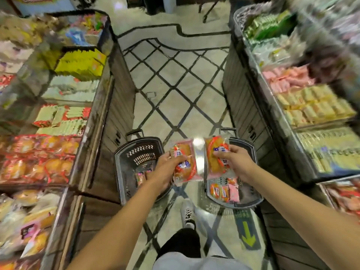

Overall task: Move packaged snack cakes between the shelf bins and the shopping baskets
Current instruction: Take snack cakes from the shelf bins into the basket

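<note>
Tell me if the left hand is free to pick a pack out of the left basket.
Probably not yet. The left hand already grips a snack pack above the left basket. The basket is open-topped with nothing over the packs inside, so once that pack is dropped the way looks free.

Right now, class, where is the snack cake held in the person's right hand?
In the head view, the right hand holds the snack cake just right of centre, above the right basket on the floor, beside the cake in the left hand.
</note>
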